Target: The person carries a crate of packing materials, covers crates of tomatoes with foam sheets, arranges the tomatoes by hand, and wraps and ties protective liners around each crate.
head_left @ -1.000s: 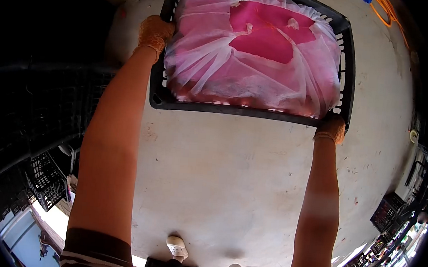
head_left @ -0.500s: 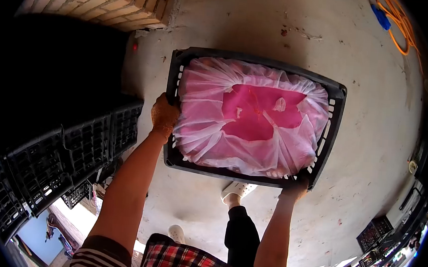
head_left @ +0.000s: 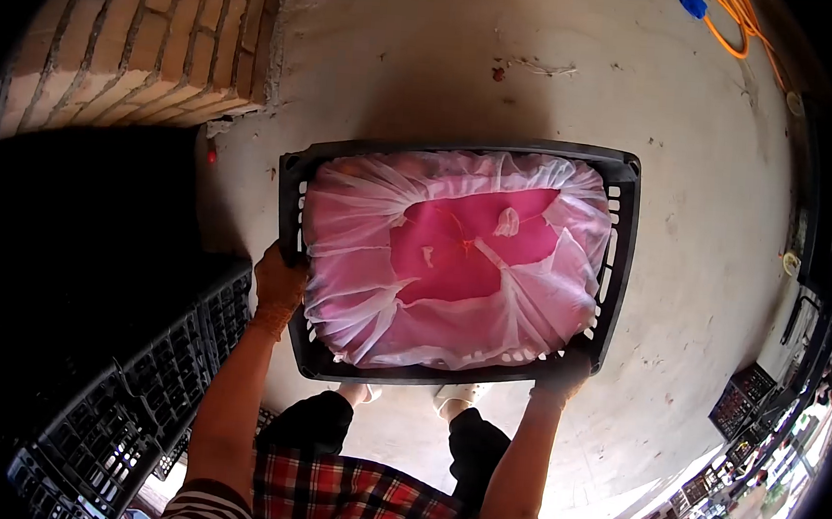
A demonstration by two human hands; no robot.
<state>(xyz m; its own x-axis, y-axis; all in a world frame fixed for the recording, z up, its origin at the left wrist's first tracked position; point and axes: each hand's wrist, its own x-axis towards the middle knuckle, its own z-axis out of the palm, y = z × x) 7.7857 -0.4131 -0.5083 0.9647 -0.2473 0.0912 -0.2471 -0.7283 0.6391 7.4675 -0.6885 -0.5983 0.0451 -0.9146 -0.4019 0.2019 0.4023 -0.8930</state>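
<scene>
A black plastic crate (head_left: 446,377) is held off the floor in front of my body. White gauzy fabric (head_left: 349,255) lines it and gathers round a bright pink sheet (head_left: 451,247) on top; what lies beneath is hidden. My left hand (head_left: 280,284), in an orange-brown glove, is closed on the crate's left side. Near the front right corner, my right hand (head_left: 564,371) grips the rim, its fingers partly in shadow. The crate looks roughly level, above my light shoes (head_left: 461,395).
Black crates (head_left: 127,394) stand in a row at the lower left. A brick wall (head_left: 132,37) rises at the upper left. Orange cable (head_left: 736,22) with a blue part lies at the upper right. More crates (head_left: 744,398) stand at the right edge.
The crate has come down in the view, closer to my body, with both hands still on it. The brick wall and the plaid garment have come into view, and my feet have changed position.
</scene>
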